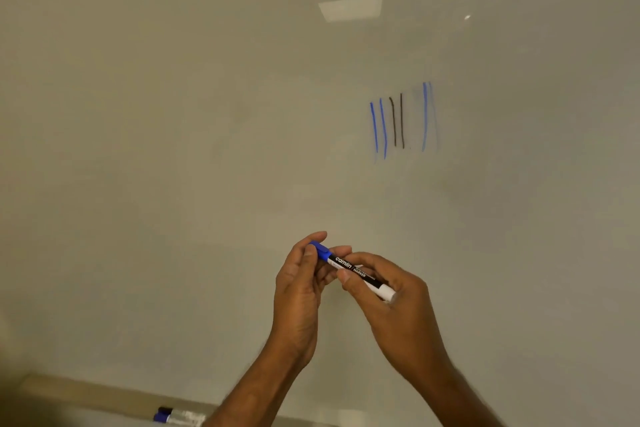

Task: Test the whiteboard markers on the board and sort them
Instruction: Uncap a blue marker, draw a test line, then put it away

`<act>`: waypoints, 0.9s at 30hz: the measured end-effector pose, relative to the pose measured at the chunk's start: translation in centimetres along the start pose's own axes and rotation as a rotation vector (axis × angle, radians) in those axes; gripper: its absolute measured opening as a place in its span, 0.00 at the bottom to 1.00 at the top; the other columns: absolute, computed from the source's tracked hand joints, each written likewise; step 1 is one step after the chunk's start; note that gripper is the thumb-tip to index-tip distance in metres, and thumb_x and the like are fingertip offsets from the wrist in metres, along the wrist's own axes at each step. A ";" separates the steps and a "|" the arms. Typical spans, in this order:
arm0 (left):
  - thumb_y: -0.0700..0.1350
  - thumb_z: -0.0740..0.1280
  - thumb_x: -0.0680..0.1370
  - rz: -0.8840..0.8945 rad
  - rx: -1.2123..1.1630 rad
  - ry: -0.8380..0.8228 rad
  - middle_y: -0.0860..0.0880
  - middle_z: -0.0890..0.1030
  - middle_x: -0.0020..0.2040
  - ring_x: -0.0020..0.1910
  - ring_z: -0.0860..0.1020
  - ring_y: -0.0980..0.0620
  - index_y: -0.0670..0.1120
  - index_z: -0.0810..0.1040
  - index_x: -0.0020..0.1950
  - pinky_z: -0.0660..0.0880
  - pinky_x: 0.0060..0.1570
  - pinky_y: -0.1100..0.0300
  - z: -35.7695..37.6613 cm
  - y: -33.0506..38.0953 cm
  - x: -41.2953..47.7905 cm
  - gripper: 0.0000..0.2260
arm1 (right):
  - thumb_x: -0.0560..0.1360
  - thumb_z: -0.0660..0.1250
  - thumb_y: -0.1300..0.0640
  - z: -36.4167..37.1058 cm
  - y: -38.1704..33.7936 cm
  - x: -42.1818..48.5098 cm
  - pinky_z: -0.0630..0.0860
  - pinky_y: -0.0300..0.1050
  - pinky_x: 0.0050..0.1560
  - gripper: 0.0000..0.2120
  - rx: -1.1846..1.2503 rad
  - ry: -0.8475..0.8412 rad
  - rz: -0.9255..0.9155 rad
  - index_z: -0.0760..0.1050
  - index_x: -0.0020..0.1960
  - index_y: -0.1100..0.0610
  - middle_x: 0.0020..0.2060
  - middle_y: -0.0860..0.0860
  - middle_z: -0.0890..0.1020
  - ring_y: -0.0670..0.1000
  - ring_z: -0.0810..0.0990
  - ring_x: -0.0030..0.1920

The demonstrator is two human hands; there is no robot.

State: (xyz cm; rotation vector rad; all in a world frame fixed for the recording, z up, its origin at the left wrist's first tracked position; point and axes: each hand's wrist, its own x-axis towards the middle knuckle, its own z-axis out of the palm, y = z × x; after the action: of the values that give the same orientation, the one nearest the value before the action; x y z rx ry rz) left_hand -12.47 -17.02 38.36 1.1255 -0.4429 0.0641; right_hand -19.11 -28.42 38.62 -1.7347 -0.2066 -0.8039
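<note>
Six strokes [398, 121] are drawn on the board [173, 114]; a marker [353, 269] is gripped by the right hand [391, 298], cap [320, 249] pinched by the left hand [298, 288]; sorting is judged unfinished.

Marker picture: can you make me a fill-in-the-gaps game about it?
The right hand holds the marker, and the left hand pinches its ____ cap.
On the whiteboard, the two middle lines between the blue ones are ____.
The other markers lie at the picture's ____ edge.
Missing words: blue; black; bottom.
</note>
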 end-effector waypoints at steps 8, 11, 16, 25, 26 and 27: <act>0.47 0.56 0.86 -0.021 0.324 0.124 0.48 0.87 0.53 0.58 0.84 0.49 0.49 0.78 0.65 0.78 0.63 0.52 -4.5 -4.5 -3.4 0.13 | 0.76 0.68 0.47 0.9 5.9 -3.2 0.74 0.34 0.34 0.05 -0.280 -0.178 0.051 0.79 0.51 0.44 0.35 0.40 0.81 0.44 0.80 0.37; 0.46 0.57 0.87 -0.096 0.397 0.151 0.48 0.87 0.53 0.59 0.83 0.50 0.48 0.78 0.64 0.78 0.63 0.50 -7.7 -6.3 -4.7 0.12 | 0.77 0.69 0.49 3.1 9.2 -4.8 0.75 0.36 0.36 0.02 -0.328 -0.194 0.072 0.79 0.50 0.45 0.36 0.40 0.80 0.45 0.80 0.39; 0.46 0.57 0.87 -0.242 0.451 0.169 0.48 0.86 0.55 0.60 0.82 0.50 0.47 0.78 0.64 0.78 0.64 0.47 -14.2 -9.3 -5.4 0.12 | 0.76 0.71 0.55 8.5 14.4 -7.1 0.81 0.45 0.43 0.05 -0.356 -0.197 0.103 0.79 0.51 0.49 0.42 0.39 0.79 0.46 0.80 0.43; 0.48 0.58 0.86 -0.295 0.616 0.305 0.56 0.82 0.61 0.64 0.78 0.59 0.57 0.75 0.68 0.74 0.66 0.64 -28.1 -14.4 -3.0 0.13 | 0.78 0.68 0.60 21.5 21.3 -7.8 0.79 0.42 0.48 0.07 -0.375 -0.233 0.152 0.77 0.54 0.51 0.45 0.42 0.78 0.46 0.78 0.47; 0.48 0.58 0.86 -0.305 0.669 0.312 0.56 0.81 0.64 0.67 0.77 0.58 0.57 0.74 0.69 0.73 0.66 0.68 -29.7 -15.0 -2.8 0.13 | 0.78 0.68 0.60 23.0 22.2 -7.9 0.79 0.43 0.48 0.07 -0.396 -0.240 0.143 0.77 0.54 0.52 0.45 0.42 0.77 0.47 0.78 0.47; 0.49 0.57 0.86 -0.315 0.751 0.308 0.54 0.80 0.67 0.69 0.75 0.55 0.58 0.72 0.72 0.72 0.66 0.68 -31.2 -15.6 -2.7 0.15 | 0.78 0.68 0.60 24.3 23.1 -7.9 0.79 0.44 0.48 0.07 -0.423 -0.246 0.129 0.77 0.54 0.52 0.45 0.43 0.77 0.47 0.78 0.47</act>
State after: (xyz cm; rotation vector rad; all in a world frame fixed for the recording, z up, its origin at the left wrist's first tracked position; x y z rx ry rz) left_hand -1.06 4.17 12.91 1.8769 0.0594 0.1320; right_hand -3.09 -11.87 12.99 -2.2238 -0.0900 -0.5634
